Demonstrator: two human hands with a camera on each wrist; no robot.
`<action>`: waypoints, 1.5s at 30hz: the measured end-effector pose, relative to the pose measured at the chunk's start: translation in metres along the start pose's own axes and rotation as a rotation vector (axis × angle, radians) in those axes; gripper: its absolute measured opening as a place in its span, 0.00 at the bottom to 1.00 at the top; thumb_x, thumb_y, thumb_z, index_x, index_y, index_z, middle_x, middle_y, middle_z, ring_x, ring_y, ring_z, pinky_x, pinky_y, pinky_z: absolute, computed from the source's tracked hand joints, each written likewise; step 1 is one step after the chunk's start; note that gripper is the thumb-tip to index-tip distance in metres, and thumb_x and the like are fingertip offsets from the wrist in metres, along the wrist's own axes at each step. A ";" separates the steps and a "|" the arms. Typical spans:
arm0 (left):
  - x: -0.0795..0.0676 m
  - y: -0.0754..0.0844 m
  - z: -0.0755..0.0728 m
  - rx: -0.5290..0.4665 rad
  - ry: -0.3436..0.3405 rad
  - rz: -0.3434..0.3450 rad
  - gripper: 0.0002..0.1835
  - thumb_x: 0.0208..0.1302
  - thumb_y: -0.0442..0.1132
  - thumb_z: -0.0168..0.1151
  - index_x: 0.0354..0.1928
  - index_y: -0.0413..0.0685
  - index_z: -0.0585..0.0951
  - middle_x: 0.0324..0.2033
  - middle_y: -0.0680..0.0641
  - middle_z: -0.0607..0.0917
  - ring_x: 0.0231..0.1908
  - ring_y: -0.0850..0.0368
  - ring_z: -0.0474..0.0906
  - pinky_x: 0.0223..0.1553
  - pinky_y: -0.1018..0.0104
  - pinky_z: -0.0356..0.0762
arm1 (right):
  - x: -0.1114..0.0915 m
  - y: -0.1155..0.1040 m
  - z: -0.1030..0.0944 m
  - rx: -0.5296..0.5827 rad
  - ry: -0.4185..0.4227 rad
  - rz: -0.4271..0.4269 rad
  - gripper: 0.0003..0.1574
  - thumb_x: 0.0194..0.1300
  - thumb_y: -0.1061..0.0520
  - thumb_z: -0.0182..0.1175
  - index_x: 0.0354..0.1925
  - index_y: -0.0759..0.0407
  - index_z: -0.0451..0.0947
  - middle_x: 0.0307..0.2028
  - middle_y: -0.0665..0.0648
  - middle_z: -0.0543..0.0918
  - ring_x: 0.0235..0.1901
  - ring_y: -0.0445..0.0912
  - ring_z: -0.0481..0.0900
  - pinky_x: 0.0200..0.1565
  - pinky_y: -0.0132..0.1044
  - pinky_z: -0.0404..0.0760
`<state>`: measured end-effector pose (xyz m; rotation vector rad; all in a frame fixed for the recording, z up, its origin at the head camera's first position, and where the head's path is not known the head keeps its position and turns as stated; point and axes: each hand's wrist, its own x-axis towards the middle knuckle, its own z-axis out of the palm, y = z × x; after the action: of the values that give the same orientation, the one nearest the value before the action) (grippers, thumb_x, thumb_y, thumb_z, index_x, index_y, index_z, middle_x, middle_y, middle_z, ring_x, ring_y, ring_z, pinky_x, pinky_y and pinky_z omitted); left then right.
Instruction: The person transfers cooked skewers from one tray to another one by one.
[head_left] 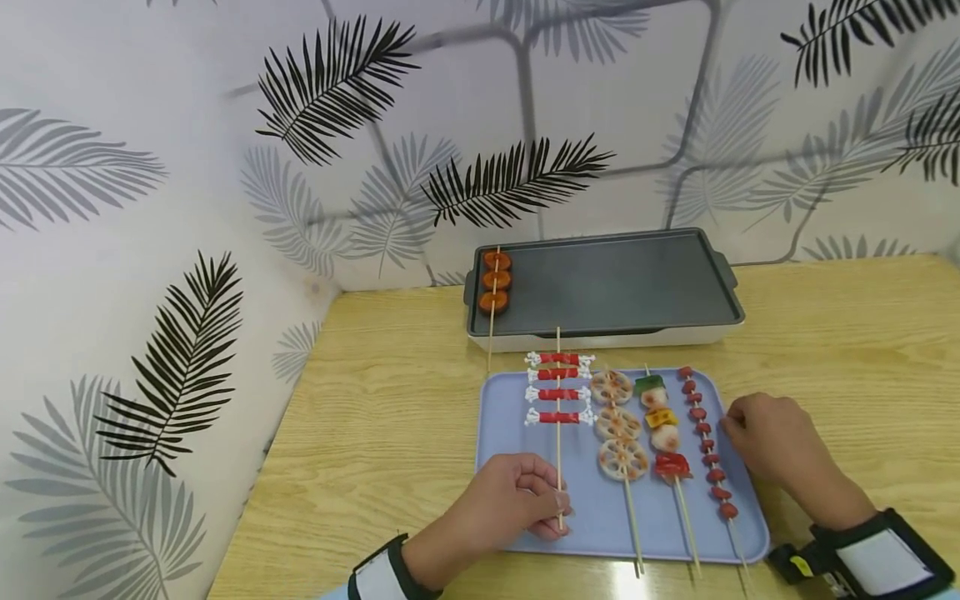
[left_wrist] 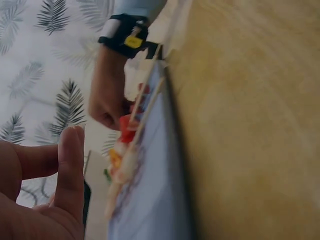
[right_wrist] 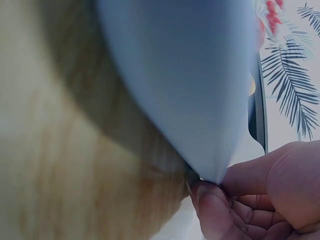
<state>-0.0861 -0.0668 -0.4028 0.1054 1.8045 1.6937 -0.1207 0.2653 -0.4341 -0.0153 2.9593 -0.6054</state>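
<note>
My left hand [head_left: 517, 500] pinches the lower stick of a skewer [head_left: 558, 395] strung with several red pieces with white frilly ends. That skewer is held above the left part of a pale lavender tray [head_left: 510, 433]. With thumb and fingers, my right hand [head_left: 776, 450] grips the tray's right rim, as the right wrist view shows at the hand [right_wrist: 250, 205]. On the tray lie a lotus-root skewer [head_left: 618, 423], a mixed skewer [head_left: 663, 417] with green, yellow and red pieces, and a skewer of small red pieces [head_left: 702, 427]. In the left wrist view the held stick is hard to make out.
Behind the tray stands a dark rectangular griddle [head_left: 607, 283] with a pale base. A skewer of round orange-brown slices [head_left: 495, 281] lies at its left end, its stick overhanging the front. Patterned wall covering [head_left: 465, 100] rises behind the wooden table [head_left: 360, 400].
</note>
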 end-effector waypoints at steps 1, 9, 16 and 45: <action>-0.001 -0.005 0.001 -0.012 -0.001 -0.002 0.04 0.63 0.28 0.63 0.38 0.34 0.78 0.30 0.36 0.85 0.25 0.56 0.84 0.30 0.65 0.84 | 0.000 0.000 0.000 0.000 0.001 -0.001 0.13 0.64 0.62 0.60 0.32 0.74 0.81 0.20 0.55 0.77 0.20 0.46 0.72 0.21 0.38 0.72; 0.000 -0.031 0.007 0.008 -0.008 0.013 0.04 0.62 0.27 0.64 0.37 0.32 0.78 0.24 0.42 0.85 0.22 0.59 0.82 0.27 0.69 0.83 | 0.000 0.001 -0.001 -0.012 -0.005 0.001 0.13 0.64 0.61 0.60 0.33 0.74 0.81 0.21 0.57 0.79 0.21 0.47 0.72 0.22 0.38 0.72; 0.001 -0.038 0.008 0.016 -0.010 -0.001 0.03 0.63 0.27 0.63 0.37 0.33 0.78 0.25 0.42 0.85 0.22 0.59 0.82 0.27 0.69 0.83 | 0.000 0.002 -0.001 -0.008 0.006 -0.007 0.13 0.64 0.62 0.60 0.32 0.74 0.81 0.21 0.57 0.79 0.21 0.47 0.72 0.22 0.39 0.71; 0.009 -0.037 0.007 0.429 0.035 0.060 0.05 0.58 0.34 0.69 0.29 0.44 0.81 0.17 0.57 0.80 0.12 0.67 0.72 0.14 0.72 0.72 | 0.000 0.005 0.002 0.017 0.025 -0.008 0.13 0.64 0.61 0.61 0.32 0.75 0.81 0.22 0.59 0.79 0.21 0.47 0.73 0.22 0.38 0.71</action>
<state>-0.0758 -0.0621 -0.4396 0.3163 2.1857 1.3281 -0.1199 0.2689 -0.4379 -0.0186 2.9791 -0.6361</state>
